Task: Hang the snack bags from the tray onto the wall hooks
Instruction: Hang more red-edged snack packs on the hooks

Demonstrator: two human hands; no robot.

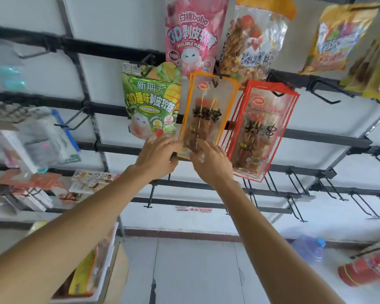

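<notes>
A stack of orange-edged clear plastic snack bags [204,115] hangs from a black wire wall hook [216,76], its long axis running down the wall with a slight tilt: the punched top end points up and to the right at the hook, the bottom end down and left toward the hands. The left hand [159,155] has its grip closed on the stack's lower left edge, fingers on the front and thumb beneath. The right hand [212,164] has its grip pinched on the bottom edge. Just to the right hang red-edged clear bags [263,128], and to the left a green fruit-printed pouch [149,99]. Low on the left, a white tray [109,255] holds more packets standing on edge, too blurred to tell apart.
</notes>
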